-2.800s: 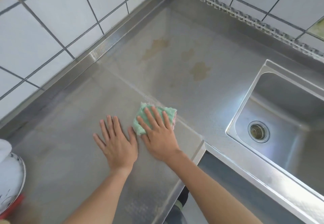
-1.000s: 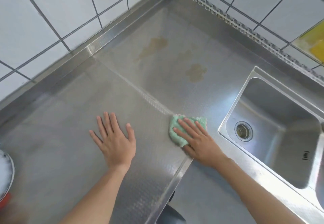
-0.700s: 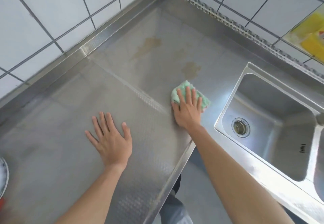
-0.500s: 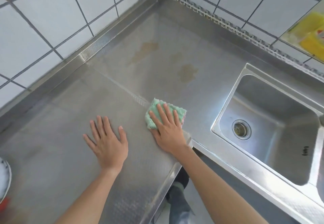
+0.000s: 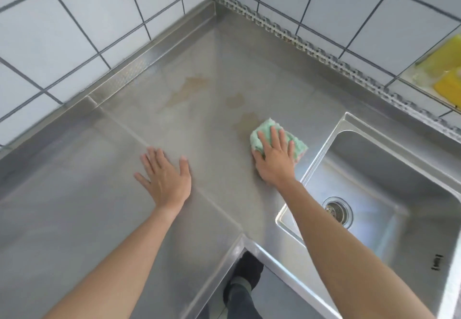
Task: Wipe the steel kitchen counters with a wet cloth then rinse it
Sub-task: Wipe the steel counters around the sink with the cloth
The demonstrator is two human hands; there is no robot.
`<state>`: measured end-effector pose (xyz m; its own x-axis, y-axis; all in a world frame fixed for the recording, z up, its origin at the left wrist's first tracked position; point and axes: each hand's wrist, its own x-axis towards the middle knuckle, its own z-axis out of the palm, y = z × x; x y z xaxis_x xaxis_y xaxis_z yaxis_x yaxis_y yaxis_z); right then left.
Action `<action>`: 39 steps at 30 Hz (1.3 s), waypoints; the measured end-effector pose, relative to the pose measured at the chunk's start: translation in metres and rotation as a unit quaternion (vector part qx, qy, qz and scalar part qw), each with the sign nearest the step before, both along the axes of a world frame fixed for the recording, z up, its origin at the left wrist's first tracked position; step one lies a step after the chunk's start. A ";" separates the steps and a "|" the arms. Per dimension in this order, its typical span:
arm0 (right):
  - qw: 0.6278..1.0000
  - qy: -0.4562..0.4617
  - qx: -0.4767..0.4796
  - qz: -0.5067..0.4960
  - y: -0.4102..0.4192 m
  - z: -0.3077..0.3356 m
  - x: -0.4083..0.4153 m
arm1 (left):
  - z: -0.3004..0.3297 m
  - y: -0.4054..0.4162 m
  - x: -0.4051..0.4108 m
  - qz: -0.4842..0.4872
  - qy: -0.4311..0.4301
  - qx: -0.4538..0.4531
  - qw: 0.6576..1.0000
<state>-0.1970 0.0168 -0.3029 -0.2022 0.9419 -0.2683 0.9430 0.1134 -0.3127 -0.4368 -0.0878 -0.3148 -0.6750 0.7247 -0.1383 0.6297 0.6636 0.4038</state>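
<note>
Steel desk [image 5: 74,219] wraps the corner, sink [image 5: 389,159] at 3 o'clock. Brownish stains [image 5: 189,86] toward 12. Left hand [image 5: 166,177] lies flat and open near center, holding nothing. Right hand [image 5: 275,160] presses flat on the green cloth [image 5: 296,144], just beside the sink rim.

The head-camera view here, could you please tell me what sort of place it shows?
Most likely a kitchen, perhaps a commercial one: an L-shaped stainless steel counter meets white tiled walls, with a sunken steel sink basin at the right.
</note>
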 end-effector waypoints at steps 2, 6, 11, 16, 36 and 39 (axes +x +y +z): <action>0.998 0.017 0.017 0.052 -0.005 -0.005 -0.028 | -0.007 0.008 0.015 0.023 0.030 -0.012 0.999; 0.974 0.047 0.061 0.214 -0.065 -0.012 -0.039 | -0.019 0.005 0.023 0.027 0.105 0.002 0.994; 0.920 0.022 0.050 0.389 -0.077 -0.015 0.042 | -0.025 0.005 0.023 0.035 0.121 0.002 0.992; 0.936 -0.001 0.049 0.348 0.027 -0.011 0.097 | -0.027 0.006 0.022 0.043 0.128 -0.003 0.991; 0.926 -0.004 0.073 0.372 0.024 -0.015 0.058 | -0.027 0.006 0.022 0.052 0.126 -0.002 0.991; 0.962 -0.025 0.053 0.266 0.073 -0.008 0.080 | -0.027 0.007 0.022 0.051 0.127 -0.001 0.991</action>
<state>-0.1167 0.0896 -0.3110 -0.6520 0.7320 -0.1977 0.7568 0.6124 -0.2287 -0.4146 -0.0813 -0.3418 -0.7584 0.6503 0.0441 0.6399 0.7301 0.2398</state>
